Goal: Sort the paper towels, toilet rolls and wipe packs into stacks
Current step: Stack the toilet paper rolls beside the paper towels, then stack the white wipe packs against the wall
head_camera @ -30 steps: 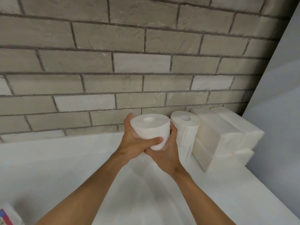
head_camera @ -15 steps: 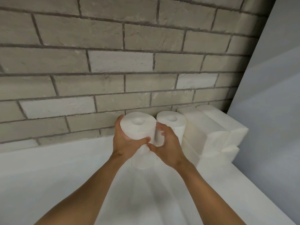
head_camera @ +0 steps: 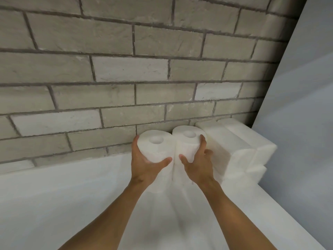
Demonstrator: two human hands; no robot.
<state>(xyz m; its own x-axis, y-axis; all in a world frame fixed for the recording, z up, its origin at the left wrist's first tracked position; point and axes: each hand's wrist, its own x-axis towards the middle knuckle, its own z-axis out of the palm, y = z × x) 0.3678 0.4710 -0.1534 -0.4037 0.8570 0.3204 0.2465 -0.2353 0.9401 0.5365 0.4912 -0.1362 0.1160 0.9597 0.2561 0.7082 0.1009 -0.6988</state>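
Note:
Two stacks of white toilet rolls stand side by side against the brick wall. My left hand [head_camera: 146,163] grips the top roll of the left stack [head_camera: 155,145]. My right hand [head_camera: 198,163] cups the top roll of the right stack [head_camera: 187,141], thumb at the front and fingers on its right side. The lower rolls are mostly hidden behind my hands. To the right, white paper towel packs [head_camera: 239,147] are stacked in the corner, touching the right roll stack.
The white counter [head_camera: 54,204] runs along a grey brick wall [head_camera: 126,78]. A pale wall panel [head_camera: 297,123] closes off the right side, with the counter's right edge beside it.
The roll held in both hands moved back and down onto the left stack beside the right one. My right hand shifted from that roll to the right stack's top roll.

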